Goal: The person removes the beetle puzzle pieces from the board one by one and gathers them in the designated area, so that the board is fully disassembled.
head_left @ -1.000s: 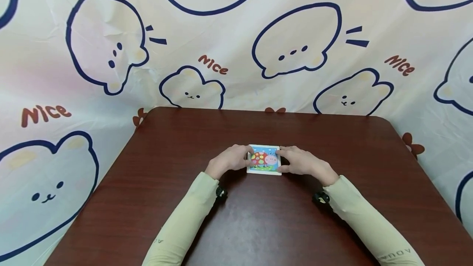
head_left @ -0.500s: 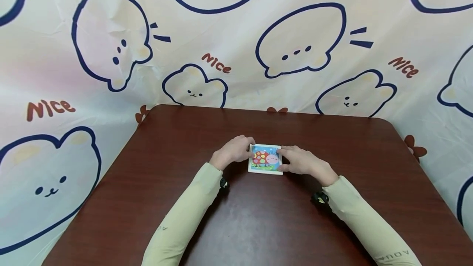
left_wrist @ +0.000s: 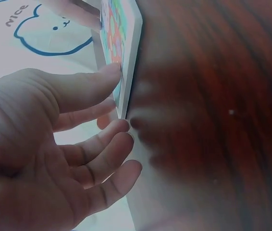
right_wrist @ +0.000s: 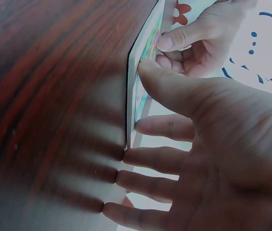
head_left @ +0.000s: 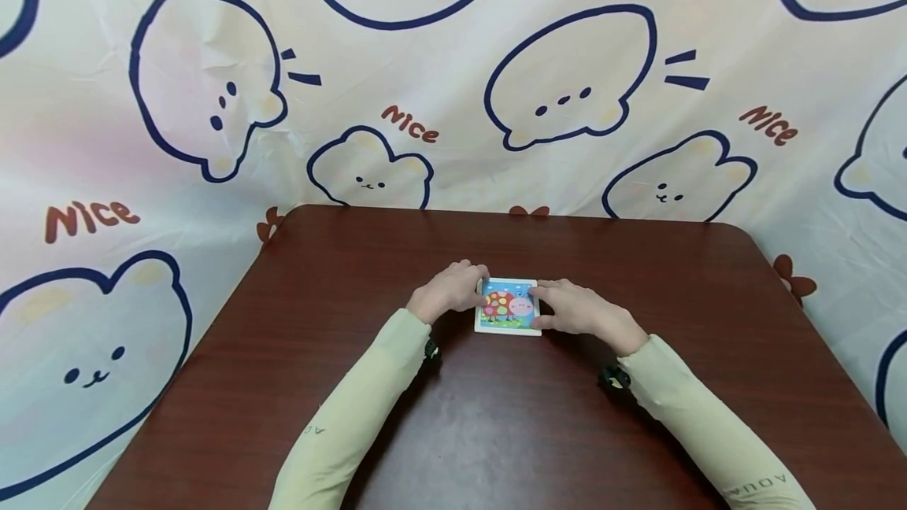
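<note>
Two bare hands (head_left: 449, 288), apart and unclamped, are touching opposite edges of the square, white-bordered ladybug board (head_left: 507, 307), and I'm thinking it's needing light, even pressure.

Soft glare on tbl (head_left: 468, 415), wrist pics hazy.

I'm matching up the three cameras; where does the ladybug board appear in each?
Head: ladybug board, just below and right of centre.
Left wrist: ladybug board, upper part, mostly left of centre, nearly edge-on.
Right wrist: ladybug board, upper middle, steeply slanted.
Shared landmark: left hand, beside the ladybug board in all three.
</note>
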`<action>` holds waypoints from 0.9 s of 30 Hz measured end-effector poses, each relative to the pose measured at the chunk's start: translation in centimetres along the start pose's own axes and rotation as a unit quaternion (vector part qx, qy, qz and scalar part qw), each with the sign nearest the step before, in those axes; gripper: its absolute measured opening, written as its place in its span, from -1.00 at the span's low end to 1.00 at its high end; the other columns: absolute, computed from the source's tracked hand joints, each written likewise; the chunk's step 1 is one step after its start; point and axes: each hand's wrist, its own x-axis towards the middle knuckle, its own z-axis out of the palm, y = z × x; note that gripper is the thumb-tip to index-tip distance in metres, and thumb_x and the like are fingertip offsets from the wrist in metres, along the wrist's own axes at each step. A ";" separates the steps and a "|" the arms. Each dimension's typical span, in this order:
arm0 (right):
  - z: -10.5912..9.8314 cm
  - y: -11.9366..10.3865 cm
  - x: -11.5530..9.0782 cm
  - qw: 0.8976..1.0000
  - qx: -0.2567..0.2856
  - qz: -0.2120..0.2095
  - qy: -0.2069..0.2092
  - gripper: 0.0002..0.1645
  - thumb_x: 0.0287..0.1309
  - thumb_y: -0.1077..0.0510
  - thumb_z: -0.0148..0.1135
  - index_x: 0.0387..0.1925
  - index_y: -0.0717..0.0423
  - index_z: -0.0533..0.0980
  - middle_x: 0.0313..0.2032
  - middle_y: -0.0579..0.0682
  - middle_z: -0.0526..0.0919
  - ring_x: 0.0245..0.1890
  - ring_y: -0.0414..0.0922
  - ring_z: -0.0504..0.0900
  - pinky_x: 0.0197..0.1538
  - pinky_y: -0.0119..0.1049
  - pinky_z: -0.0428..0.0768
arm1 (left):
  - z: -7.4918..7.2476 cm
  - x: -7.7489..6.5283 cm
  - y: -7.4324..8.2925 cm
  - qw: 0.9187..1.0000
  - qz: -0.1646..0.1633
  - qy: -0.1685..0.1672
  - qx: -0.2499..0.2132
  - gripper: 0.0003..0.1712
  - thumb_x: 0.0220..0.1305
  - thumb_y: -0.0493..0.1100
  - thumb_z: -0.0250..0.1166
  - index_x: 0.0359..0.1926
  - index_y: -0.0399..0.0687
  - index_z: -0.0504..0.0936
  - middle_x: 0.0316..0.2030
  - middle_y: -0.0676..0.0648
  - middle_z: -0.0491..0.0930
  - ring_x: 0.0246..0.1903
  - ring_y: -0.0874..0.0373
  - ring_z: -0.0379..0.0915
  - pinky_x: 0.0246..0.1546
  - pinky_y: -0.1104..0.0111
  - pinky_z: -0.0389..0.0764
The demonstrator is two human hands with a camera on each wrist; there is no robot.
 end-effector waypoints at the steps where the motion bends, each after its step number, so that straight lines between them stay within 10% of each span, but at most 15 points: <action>1: 0.0 0.0 0.0 1.000 -0.001 -0.002 0.002 -0.17 0.21 -0.17 0.29 0.39 0.13 0.31 0.42 0.24 0.27 0.38 0.21 0.29 0.28 0.18 0.39 | 0.0 0.1 0.0 1.000 0.001 0.000 0.001 -0.47 0.28 0.01 0.33 0.22 0.00 0.49 0.05 -0.09 0.49 -0.03 0.08 0.34 0.06 0.23 0.48; 27: 0.2 -0.2 0.1 1.000 -0.013 -0.010 0.003 -0.21 0.25 -0.15 0.26 0.37 0.16 0.33 0.41 0.31 0.25 0.40 0.25 0.26 0.30 0.15 0.37 | 0.0 0.8 1.1 1.000 -0.020 0.002 0.002 -0.52 0.28 -0.04 0.34 0.15 -0.08 0.49 0.00 -0.14 0.46 -0.07 0.05 0.34 0.01 0.19 0.52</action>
